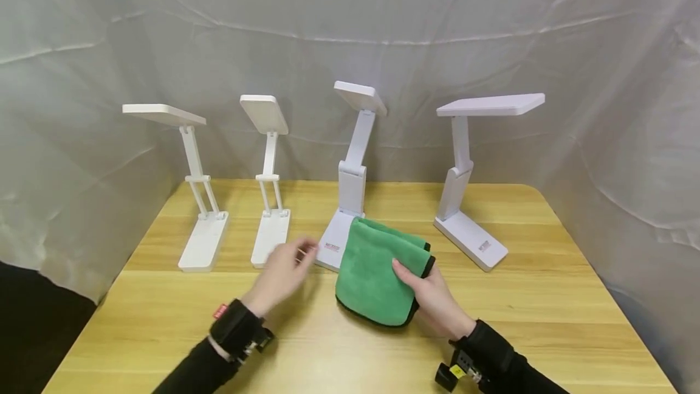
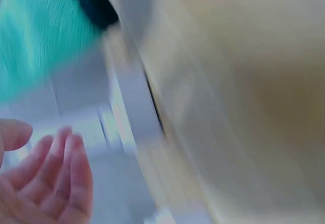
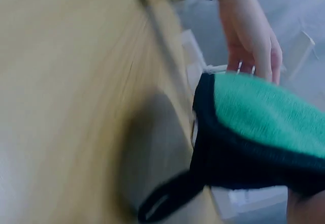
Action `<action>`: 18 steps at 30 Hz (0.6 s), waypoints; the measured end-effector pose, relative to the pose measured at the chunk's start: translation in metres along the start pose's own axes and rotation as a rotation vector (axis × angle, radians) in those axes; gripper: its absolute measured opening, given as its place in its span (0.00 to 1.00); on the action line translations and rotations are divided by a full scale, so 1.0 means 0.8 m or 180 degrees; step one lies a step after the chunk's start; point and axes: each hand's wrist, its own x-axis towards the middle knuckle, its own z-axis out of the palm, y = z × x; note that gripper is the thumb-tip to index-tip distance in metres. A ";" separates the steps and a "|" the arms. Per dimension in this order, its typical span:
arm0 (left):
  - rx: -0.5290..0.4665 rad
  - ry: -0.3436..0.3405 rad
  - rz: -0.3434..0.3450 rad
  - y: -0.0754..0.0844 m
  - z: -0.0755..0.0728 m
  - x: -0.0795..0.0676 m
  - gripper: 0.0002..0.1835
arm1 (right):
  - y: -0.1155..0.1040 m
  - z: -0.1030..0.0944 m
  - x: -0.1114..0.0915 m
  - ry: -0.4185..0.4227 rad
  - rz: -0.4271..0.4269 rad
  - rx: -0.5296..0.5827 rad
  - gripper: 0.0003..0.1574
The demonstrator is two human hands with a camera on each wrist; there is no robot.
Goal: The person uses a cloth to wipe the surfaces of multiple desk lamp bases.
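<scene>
My right hand (image 1: pixel 437 301) grips a folded green microfibre cloth (image 1: pixel 372 275) by its right edge, thumb on top. The cloth has black edging, and a black hanging loop (image 3: pixel 167 198) dangles from it in the right wrist view. It overlaps part of the base of a white folding desk lamp (image 1: pixel 352 190), the third from the left. My left hand (image 1: pixel 281 273) is left of that base, fingers loosely bent, thumb apart and nothing held. In the left wrist view, the left fingers (image 2: pixel 56 178) are spread from the thumb, with the blurred cloth (image 2: pixel 40 26) beyond.
Two slimmer white desk lamps stand to the left, one at the far left (image 1: pixel 199 245) and one beside it (image 1: pixel 271 233). Another white lamp (image 1: pixel 470 239) stands at the right. A wooden table (image 1: pixel 547 321) carries them all, with a grey fabric backdrop (image 1: pixel 415 29) behind.
</scene>
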 end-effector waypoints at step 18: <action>0.0029 0.0437 -0.1719 -0.169 -0.173 0.045 0.51 | -0.035 0.064 0.015 -0.0169 -0.1120 -0.1134 0.22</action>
